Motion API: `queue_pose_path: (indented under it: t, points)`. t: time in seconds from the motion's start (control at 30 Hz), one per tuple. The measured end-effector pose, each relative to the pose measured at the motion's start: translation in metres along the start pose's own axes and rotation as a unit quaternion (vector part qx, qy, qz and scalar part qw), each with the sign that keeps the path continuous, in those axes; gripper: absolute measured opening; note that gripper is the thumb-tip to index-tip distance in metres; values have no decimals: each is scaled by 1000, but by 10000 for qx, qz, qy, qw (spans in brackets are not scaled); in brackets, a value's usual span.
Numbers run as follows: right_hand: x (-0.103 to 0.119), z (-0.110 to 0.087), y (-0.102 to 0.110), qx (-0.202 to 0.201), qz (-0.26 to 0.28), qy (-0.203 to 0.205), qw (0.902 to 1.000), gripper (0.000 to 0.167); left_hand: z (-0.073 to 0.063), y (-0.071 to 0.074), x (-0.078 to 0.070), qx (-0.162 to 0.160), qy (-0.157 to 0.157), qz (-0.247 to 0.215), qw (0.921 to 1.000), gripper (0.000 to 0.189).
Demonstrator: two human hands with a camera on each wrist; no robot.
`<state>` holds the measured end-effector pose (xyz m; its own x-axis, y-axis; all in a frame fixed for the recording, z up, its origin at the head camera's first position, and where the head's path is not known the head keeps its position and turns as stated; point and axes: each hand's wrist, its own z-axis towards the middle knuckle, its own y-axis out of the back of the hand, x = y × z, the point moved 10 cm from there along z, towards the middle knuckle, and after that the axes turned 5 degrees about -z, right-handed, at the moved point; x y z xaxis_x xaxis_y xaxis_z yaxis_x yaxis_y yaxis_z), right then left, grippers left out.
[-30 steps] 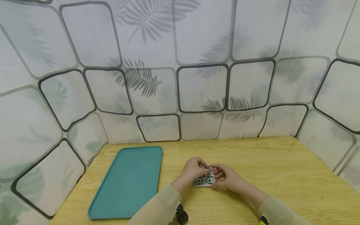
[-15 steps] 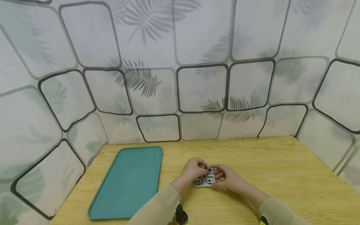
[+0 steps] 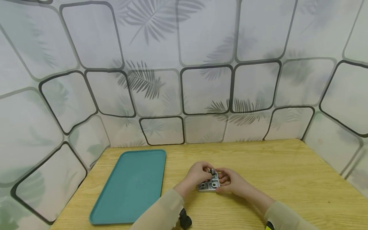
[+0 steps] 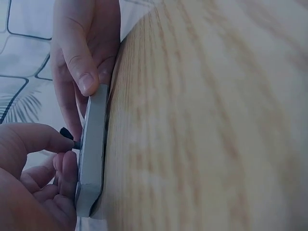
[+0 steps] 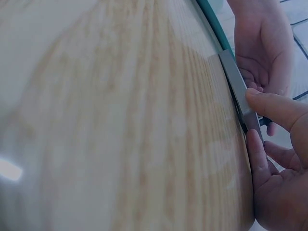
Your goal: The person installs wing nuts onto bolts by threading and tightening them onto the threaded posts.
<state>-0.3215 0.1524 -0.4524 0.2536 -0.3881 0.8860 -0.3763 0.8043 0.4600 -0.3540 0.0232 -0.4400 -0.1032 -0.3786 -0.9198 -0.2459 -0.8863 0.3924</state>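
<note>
A square grey plate [image 3: 209, 185] lies on the table with its ribbed, hollowed face up, showing round bosses with holes. My right hand [image 3: 233, 182] holds its right edge, thumb at the near corner and fingers along the far side. My left hand [image 3: 197, 174] is over the plate's far left part, thumb and forefinger at a small dark screw-like piece [image 3: 212, 172] standing up from it. In the left wrist view the dark piece [image 4: 72, 138] has a flared black top and a thin shaft at the plate's face, against my fingertip. The left fingers hide part of the plate.
A teal tray [image 3: 132, 188] lies to the left on the wood-grain table [image 3: 258, 159]. Patterned fabric [image 3: 207, 89] hangs behind and at both sides. A black wrist-worn device [image 3: 185, 219] sits at the left sleeve.
The left thumb and forefinger shift slightly at the small dark piece, which turns and shows more plainly now. The plate and the right hand stay in place.
</note>
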Motion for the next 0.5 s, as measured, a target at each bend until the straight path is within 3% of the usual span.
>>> queue_pose_path:
  t: [0.27, 0.5]
  points:
    - [0, -3, -1, -73, -161, -24, 9998, 80, -8, 2, -2, -71, -19, 115, 9999, 22]
    - [0, -6, -3, -122, -175, -69, 9997, 81, -12, 5, -2, -379, -19, 96, 9992, 26]
